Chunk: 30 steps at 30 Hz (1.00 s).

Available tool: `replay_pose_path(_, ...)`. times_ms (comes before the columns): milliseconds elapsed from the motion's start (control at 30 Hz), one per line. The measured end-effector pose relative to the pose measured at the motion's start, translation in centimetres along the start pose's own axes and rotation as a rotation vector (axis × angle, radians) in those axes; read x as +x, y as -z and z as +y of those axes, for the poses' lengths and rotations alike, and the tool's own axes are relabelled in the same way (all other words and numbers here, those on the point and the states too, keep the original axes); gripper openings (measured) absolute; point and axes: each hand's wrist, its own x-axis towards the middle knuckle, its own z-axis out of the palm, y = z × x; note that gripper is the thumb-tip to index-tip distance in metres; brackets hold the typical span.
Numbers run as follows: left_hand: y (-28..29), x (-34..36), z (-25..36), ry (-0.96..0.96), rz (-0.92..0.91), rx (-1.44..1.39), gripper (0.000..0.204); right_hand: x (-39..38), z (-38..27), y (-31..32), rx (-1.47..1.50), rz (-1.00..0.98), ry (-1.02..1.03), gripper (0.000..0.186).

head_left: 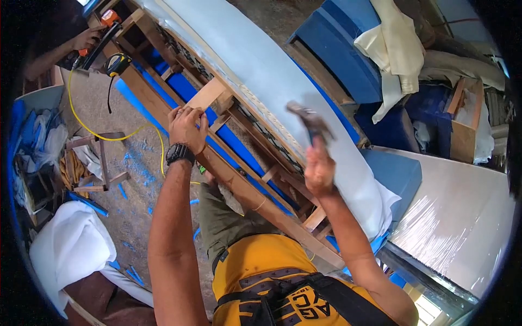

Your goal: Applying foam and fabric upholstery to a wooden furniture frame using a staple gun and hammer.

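My left hand (187, 129), with a dark watch on the wrist, is closed around the near end of a pale wooden block (207, 94). That block bridges the rails of a long wooden sofa-like frame (239, 186). In my right hand (319, 171) is a hammer (310, 120), raised over the padded side of the frame; its head is blurred by motion. White padding (266, 65) covers the far side, and blue strips (185, 88) run inside the frame. A black-and-yellow tape measure (117, 64) rests on the rail to the left of my left hand.
Another person's hand (87, 39) holds an orange-and-black tool (110, 18) at the far left. A yellow hose (117, 139) crosses the floor. Blue upholstered pieces (340, 46) stand at the far right, a plastic-wrapped panel (451, 212) nearer. White padding (73, 239) lies at lower left.
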Motion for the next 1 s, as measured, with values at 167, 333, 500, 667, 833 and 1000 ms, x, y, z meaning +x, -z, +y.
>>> replay_pose_path(167,0.2,0.0,0.1,-0.025,0.011,0.031,0.016,0.0,0.6,0.3,-0.285,-0.371,-0.106,0.041)
replay_pose_path(333,-0.1,0.0,-0.1,-0.003,-0.013,0.019,0.015,-1.3,0.8,0.5,0.093,0.127,0.030,0.049)
replay_pose_path(500,-0.3,0.1,-0.3,-0.002,0.005,0.042,0.015,-1.7,1.7,0.6,-0.313,-0.300,-0.091,0.044)
replay_pose_path(667,-0.4,0.0,-0.5,-0.019,0.006,0.035,0.016,-2.9,1.3,1.0,0.052,0.122,-0.015,0.044)
replay_pose_path(833,-0.5,0.0,-0.5,-0.017,-0.005,0.060,0.018,-2.3,1.6,1.0,-0.395,-0.320,-0.163,0.043)
replay_pose_path(1000,-0.3,0.0,-0.5,-0.011,-0.021,0.057,0.019,-2.8,1.3,1.6,-0.001,0.103,-0.025,0.042)
